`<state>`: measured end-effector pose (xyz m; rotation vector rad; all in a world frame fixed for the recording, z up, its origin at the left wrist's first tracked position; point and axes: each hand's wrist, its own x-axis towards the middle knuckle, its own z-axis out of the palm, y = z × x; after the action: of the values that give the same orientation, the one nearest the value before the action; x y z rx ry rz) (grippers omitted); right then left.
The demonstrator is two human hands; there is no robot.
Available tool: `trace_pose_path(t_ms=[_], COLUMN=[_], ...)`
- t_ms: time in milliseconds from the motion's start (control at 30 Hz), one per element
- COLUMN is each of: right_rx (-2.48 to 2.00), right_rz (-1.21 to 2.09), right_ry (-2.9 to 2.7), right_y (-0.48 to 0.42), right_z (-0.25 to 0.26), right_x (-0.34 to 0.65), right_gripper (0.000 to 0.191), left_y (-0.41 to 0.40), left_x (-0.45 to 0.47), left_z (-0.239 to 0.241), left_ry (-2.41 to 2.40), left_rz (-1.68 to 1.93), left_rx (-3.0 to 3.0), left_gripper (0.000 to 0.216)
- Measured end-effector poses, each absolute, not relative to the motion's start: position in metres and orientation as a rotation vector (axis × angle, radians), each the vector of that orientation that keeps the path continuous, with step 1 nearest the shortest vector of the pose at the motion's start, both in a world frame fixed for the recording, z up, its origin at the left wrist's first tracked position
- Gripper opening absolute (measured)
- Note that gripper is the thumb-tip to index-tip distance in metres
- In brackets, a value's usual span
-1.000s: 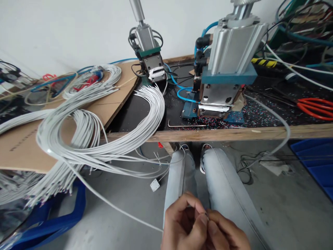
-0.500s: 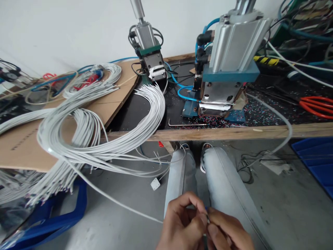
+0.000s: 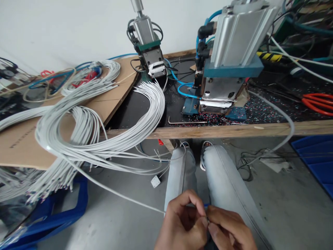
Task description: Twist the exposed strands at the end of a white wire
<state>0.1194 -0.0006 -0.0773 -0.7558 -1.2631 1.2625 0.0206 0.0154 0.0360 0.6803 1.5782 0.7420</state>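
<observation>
The wire (image 3: 111, 190) is being pinched at its near end between both hands, low over the person's knees and well in front of the bench (image 3: 223, 131). The left hand (image 3: 182, 225) is closing thumb and forefinger on the end, and the right hand (image 3: 231, 231) is pressing its thumb and fingertips against the same spot, so the two grips are meeting tip to tip. Whatever is being worked at that tip is too small to make out.

To do this well, in my judgement, the fingertips should be staying close to the very end, with the wire hanging slack, so that no pull from the bundle (image 3: 85, 139) is twisting the tip away.

The wire's long axis is running from the hands up and to the left, toward the bundle, which is draping over the left part of the bench edge. Its free end is pointing right, into the pinch; its far end is getting lost among the other strands.

Outward from there, the cardboard (image 3: 26, 139) is lying on the left of the bench under the bundle. The press (image 3: 229, 66) is standing on the bench right of centre, with a hex key (image 3: 186, 122) lying just in front of it. A smaller press (image 3: 151, 55) is standing behind the bundle's ends, and red cutters (image 3: 317, 102) are lying at the bench's far right.
</observation>
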Motion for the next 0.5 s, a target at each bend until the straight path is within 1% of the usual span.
trace_pose_path(t_ms=[100, 200, 367, 500], right_rx=[-0.738, -0.743, -0.761, -0.763], right_rz=[1.295, 1.270, 1.358, 1.394], right_ry=[-1.233, -1.237, -1.149, -1.116], right_y=[0.001, 0.002, -0.005, -0.008], right_z=[-0.076, -0.074, -0.080, -0.082], right_x=[0.120, 0.121, 0.115, 0.111], right_gripper=[0.037, 0.034, 0.029, 0.030], left_y=[0.016, 0.013, 0.008, 0.007], left_x=[0.023, 0.023, 0.023, 0.026], left_z=[0.036, 0.032, 0.027, 0.028], left_ry=[1.615, 1.692, 1.729, 1.719], left_rz=[0.764, 0.795, 0.822, 0.893], left_rx=[0.785, 0.895, 0.948, 0.917], left_gripper=[0.019, 0.014, 0.013, 0.015])
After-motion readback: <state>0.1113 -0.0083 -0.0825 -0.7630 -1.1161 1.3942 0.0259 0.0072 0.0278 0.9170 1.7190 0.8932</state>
